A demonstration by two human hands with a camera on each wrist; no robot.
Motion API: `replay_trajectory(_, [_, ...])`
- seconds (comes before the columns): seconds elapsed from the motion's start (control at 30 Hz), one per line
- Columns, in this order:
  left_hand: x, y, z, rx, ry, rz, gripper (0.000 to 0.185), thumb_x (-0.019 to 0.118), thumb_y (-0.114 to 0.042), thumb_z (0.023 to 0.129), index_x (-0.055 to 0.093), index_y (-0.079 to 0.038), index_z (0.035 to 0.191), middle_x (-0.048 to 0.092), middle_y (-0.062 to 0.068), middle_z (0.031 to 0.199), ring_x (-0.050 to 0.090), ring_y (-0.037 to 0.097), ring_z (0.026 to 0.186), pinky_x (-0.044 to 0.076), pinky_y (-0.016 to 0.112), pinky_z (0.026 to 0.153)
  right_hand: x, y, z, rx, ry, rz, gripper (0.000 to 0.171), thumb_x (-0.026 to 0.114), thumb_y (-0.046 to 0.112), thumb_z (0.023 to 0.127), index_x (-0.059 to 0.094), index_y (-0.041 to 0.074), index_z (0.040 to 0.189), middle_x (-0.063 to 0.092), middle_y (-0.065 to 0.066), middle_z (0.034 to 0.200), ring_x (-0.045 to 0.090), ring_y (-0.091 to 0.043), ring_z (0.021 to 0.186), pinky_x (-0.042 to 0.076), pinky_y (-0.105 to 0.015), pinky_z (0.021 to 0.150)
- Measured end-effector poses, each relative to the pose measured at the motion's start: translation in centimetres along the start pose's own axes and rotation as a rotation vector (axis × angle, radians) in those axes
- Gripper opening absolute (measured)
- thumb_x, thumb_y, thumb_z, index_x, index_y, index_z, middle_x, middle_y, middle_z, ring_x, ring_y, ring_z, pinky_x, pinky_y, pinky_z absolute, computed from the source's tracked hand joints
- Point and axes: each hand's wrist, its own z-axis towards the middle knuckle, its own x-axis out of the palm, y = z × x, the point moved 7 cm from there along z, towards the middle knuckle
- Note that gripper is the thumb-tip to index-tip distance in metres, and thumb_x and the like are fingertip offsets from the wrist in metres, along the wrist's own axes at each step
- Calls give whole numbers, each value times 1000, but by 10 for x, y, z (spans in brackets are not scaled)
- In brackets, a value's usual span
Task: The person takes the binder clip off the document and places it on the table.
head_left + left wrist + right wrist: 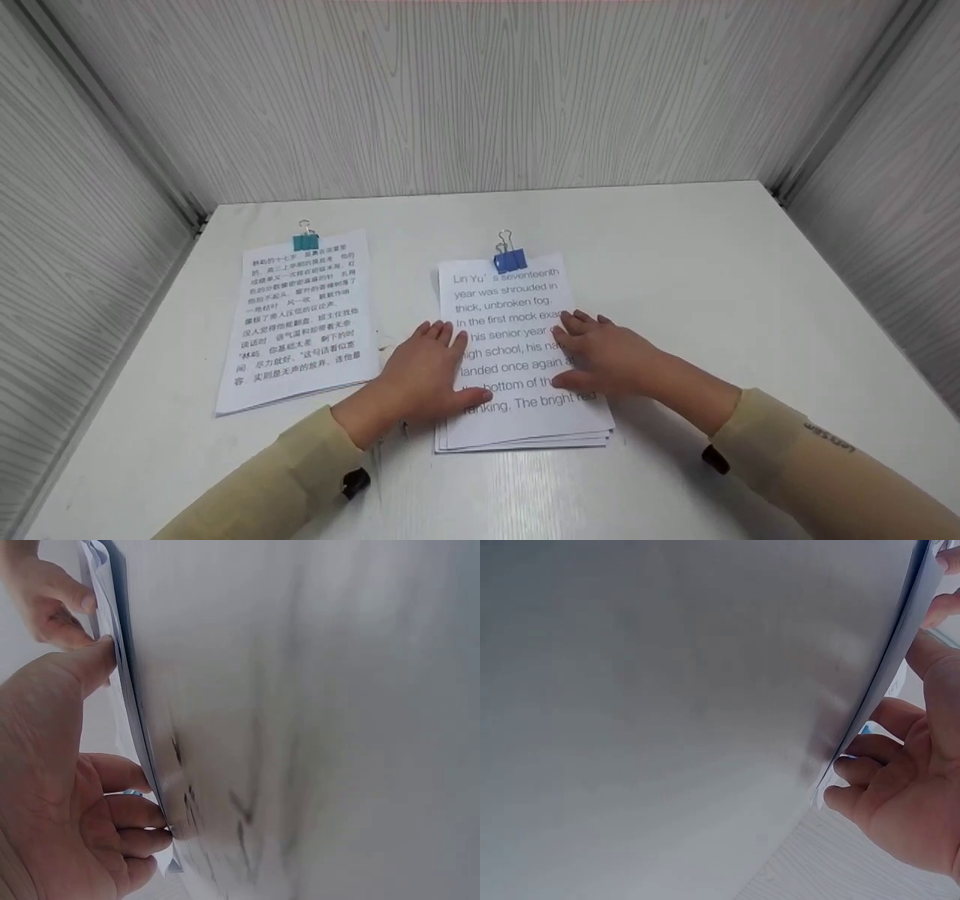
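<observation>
A stack of printed English sheets [517,352] lies in front of me, a blue binder clip [511,261] at its top edge. My left hand [427,371] rests along the stack's left edge, its thumb over the top sheet. On the opposite edge, my right hand [607,360] touches the paper with thumb and fingertips. Both hands have fairly straight, spread fingers. Seen low in the left wrist view, the left fingertips [139,811] meet the paper's side at the tabletop. The right wrist view shows the right fingers [859,769] against the other side. Lower sheets stick out slightly at the near edge.
To the left lies a second stack, printed in Chinese [300,330], with a teal binder clip [306,242] on top. The white table [697,262] is bounded by grey wood-grain panels [450,97] at the back and sides. Small dark marks [240,810] show on the tabletop.
</observation>
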Motion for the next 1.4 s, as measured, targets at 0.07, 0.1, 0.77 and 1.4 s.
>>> replay_trajectory(0.07, [1, -2, -1, 0, 5, 0, 106, 55, -77, 95, 39, 5, 160, 37, 31, 163, 30, 41, 156, 17, 48, 130, 1, 0, -3, -1, -5, 0, 85, 70, 51, 99, 41, 2, 162, 31, -20, 170, 28, -41, 157, 24, -59, 126])
replay_trajectory(0.1, [2, -4, -2, 0, 7, -2, 106, 55, -77, 95, 39, 4, 161, 37, 31, 163, 30, 41, 157, 17, 48, 130, 2, 0, -5, 0, -6, 0, 85, 71, 51, 99, 41, 2, 162, 31, -21, 170, 28, -41, 157, 24, -59, 126])
replay_trajectory(0.77, [5, -30, -19, 45, 1, -22, 105, 56, -77, 95, 41, 4, 160, 38, 30, 163, 30, 41, 157, 16, 49, 130, 11, 7, -41, 14, -34, -26, 83, 73, 50, 98, 46, -1, 158, 37, -23, 167, 34, -42, 155, 29, -61, 123])
replay_trajectory(1.4, [2, -37, -23, 54, -49, -14, 97, 58, -75, 95, 54, 3, 152, 54, 27, 153, 46, 40, 148, 24, 56, 127, 13, 11, -58, -31, -72, -14, 81, 72, 49, 99, 50, -4, 155, 41, -26, 163, 39, -46, 151, 33, -65, 120])
